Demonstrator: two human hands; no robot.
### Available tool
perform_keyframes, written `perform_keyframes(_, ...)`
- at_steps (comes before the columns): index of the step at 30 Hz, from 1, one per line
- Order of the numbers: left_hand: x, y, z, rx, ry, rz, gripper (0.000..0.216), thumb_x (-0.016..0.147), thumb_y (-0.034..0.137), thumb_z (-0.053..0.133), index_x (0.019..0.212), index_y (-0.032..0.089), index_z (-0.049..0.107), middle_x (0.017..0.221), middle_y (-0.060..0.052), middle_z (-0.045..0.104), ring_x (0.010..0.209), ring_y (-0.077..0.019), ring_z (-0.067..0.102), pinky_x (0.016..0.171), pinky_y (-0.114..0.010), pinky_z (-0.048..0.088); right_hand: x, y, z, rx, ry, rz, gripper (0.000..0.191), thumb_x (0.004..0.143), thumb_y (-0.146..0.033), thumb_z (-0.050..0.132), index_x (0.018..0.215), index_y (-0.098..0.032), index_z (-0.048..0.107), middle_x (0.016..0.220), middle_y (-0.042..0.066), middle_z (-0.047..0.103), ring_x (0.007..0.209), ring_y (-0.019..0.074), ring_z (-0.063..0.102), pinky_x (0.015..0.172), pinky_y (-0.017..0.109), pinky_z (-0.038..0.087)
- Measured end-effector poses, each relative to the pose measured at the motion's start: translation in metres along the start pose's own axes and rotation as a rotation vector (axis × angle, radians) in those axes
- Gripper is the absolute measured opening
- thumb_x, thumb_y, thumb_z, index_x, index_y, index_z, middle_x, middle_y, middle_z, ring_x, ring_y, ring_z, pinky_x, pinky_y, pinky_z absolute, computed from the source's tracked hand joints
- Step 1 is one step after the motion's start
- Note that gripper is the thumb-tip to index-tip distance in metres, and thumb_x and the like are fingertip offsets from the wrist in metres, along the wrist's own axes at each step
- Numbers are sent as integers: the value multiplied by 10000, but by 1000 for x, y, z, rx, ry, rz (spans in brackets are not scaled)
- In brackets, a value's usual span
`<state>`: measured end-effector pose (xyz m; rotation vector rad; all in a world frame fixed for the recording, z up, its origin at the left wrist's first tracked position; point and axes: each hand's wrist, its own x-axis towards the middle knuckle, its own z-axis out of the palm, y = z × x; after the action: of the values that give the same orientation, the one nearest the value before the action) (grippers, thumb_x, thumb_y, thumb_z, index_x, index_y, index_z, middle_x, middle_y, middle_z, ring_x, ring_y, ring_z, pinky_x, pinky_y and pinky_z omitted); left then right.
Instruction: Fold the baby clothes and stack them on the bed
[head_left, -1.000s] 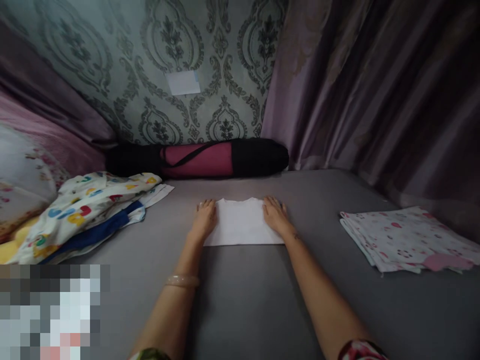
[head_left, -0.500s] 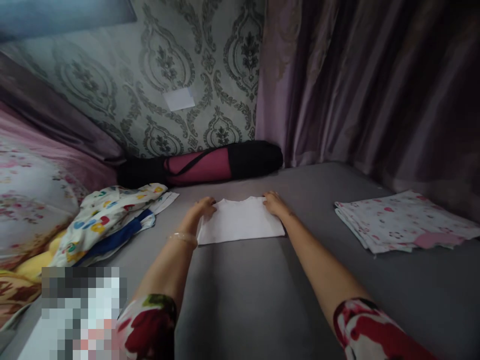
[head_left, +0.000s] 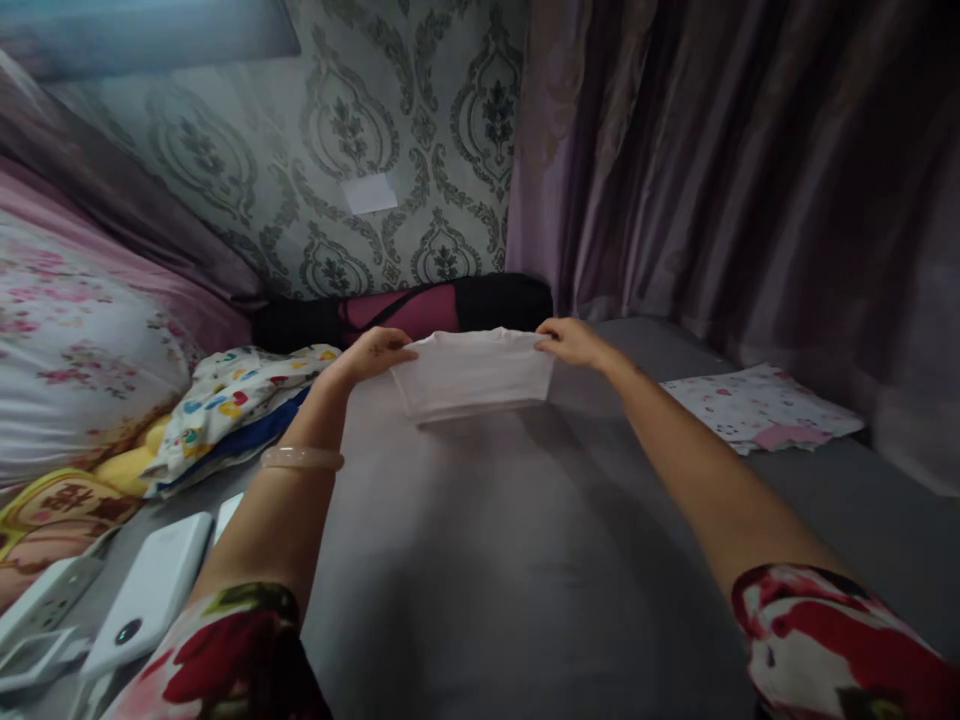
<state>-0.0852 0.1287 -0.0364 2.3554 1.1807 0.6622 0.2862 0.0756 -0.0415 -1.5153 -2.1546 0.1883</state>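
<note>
1 white garment, above grey bed: left hand and right hand each pinch 1 top corner, apparently so it hangs taut between them; patterned cloth beyond right forearm.

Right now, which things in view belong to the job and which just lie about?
In the job: white cloth, held up by left hand and right hand.
Apparently lying about: long bag, colourful cloth at left, printed cloth at right, pillow, white device, power strip.
</note>
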Motion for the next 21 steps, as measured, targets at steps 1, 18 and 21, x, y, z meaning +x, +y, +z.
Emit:
perform_keyframes(1, -7, 7, -1, 14, 60, 18, 315, 761, 427, 599, 881, 141, 653, 730, -13, 633, 638, -122, 539, 576, -222, 399, -7, -1, -5, 9, 59, -30, 207, 843, -237, 581, 1019, -164, 661, 915, 45, 687, 802, 166, 598, 715, 254, 421)
perform_keyframes(18, -165, 23, 113, 222, -65, 168, 345, 884, 121, 381, 1117, 213, 618, 1119, -61, 690, 1049, -178, 630, 1069, -424, 371, -177, -2, 64, -173, -118, -390, 314, 868, -50, 431, 1070, -198, 621, 1033, 84, 669, 981, 208, 593, 881, 357, 437)
perform_keyframes(21, -168, 27, 108, 244, -89, 143, 363, 901, 151, 360, 1156, 224, 609, 1153, -52, 679, 1073, -171, 621, 1116, -435, 310, -181, -6, 57, -182, -142, -349, 313, 889, -70, 410, 1065, -212, 626, 1027, 72, 670, 973, 206, 590, 887, 354, 427)
